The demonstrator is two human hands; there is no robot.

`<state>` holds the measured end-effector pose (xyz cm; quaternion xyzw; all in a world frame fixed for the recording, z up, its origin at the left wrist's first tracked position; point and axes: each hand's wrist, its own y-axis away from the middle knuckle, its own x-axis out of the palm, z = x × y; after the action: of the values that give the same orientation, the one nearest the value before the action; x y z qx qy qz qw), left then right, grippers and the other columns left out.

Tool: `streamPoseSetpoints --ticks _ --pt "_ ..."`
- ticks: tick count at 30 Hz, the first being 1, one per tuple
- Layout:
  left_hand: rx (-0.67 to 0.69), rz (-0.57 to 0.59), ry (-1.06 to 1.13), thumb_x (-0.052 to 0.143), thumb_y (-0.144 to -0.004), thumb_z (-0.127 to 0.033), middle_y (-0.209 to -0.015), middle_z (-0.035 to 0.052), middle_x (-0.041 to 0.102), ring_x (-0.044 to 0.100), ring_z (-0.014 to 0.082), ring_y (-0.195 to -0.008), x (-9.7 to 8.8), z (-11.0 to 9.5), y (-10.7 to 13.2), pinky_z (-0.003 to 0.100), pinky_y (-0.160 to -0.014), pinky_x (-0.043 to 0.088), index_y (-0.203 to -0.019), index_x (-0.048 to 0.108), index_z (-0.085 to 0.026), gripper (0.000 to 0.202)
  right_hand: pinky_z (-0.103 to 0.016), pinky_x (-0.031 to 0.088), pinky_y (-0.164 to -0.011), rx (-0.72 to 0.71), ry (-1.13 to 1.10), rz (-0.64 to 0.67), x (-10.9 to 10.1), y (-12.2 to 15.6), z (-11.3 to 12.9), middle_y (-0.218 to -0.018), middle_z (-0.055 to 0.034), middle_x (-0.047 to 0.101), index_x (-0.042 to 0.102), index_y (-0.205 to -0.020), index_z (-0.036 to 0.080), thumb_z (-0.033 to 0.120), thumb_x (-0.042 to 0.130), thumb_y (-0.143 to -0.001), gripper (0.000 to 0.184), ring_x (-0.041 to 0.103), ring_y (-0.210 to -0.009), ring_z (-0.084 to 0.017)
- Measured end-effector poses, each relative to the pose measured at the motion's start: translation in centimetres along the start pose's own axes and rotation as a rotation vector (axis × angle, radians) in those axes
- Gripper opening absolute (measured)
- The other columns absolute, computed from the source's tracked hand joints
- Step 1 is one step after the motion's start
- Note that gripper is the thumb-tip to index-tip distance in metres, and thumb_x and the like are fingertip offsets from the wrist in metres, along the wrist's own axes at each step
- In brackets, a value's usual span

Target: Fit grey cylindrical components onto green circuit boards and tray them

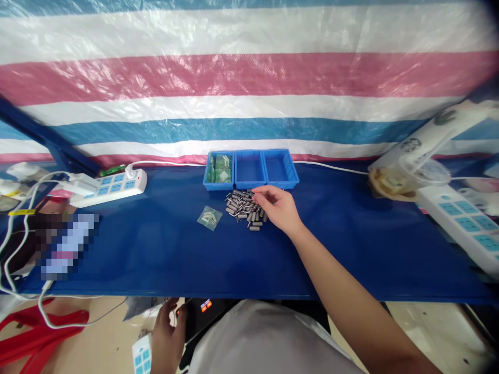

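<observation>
My right hand (277, 206) reaches across the blue table (351, 249) to a pile of small grey cylinders (244, 209). Its fingers are curled and the fingertips pinch at the top of the pile; whether a piece sits between them is too small to see. A small clear bag (209, 217) with pale parts lies left of the pile. Behind the pile stand three joined blue bins (251, 169); the left one holds green bags, the other two look bare. My left hand (168, 332) is below the table edge, its fingers closed on the edge of a dark device with an orange display (206, 305).
A white power strip (113, 186) with cables lies at the back left, another power strip (463, 223) at the right edge. A clear plastic cup (413, 171) lies near it. A striped tarp forms the back wall. Red straps (35, 337) lie on the floor at left.
</observation>
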<state>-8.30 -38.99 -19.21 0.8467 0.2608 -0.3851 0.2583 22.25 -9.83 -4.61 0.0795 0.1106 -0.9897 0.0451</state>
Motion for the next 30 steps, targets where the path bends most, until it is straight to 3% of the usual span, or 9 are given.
streamPoseSetpoints --ticks 4,11,21,30 --pt "0.38 -0.087 -0.217 0.047 -0.091 -0.055 -0.123 0.0152 0.071 0.062 0.0373 -0.122 0.9 0.3 0.4 0.053 -0.102 0.044 -0.113 0.067 -0.019 0.047 -0.035 0.057 -0.072 0.004 -0.003 0.0 0.0 0.0 0.0 -0.087 -0.006 0.079 0.075 -0.1 0.021 0.043 0.068 -0.088 0.026 0.073 -0.08 -0.021" --pt "0.604 -0.168 -0.32 0.047 -0.097 -0.041 -0.114 0.0105 0.074 0.065 0.0314 -0.112 0.4 -0.5 0.7 0.045 -0.094 0.041 -0.105 0.072 -0.022 0.032 -0.034 0.056 -0.071 0.007 -0.001 0.002 0.1 0.0 0.0 -0.086 -0.0059 0.079 0.075 -0.1 0.021 0.043 0.068 -0.088 0.026 0.073 -0.079 -0.021" --pt "0.862 -0.046 -0.373 0.048 -0.095 -0.02 -0.119 0.0101 0.07 0.058 0.0312 -0.118 -0.5 -3.3 2.0 0.046 -0.095 0.039 -0.11 0.079 -0.03 0.036 -0.035 0.056 -0.07 -0.001 0.012 0.004 0.0 0.0 0.0 -0.087 -0.0063 0.079 0.075 -0.1 0.021 0.041 0.067 -0.088 0.025 0.072 -0.078 -0.021" --pt "0.843 -0.037 -0.394 0.05 -0.094 -0.019 -0.111 0.0109 0.074 0.06 0.0308 -0.111 -0.1 -5.0 2.4 0.047 -0.094 0.04 -0.101 0.081 -0.027 0.032 -0.034 0.056 -0.07 0.014 0.003 0.002 0.0 0.0 0.1 -0.087 -0.0063 0.079 0.075 -0.1 0.021 0.043 0.068 -0.088 0.026 0.072 -0.078 -0.02"
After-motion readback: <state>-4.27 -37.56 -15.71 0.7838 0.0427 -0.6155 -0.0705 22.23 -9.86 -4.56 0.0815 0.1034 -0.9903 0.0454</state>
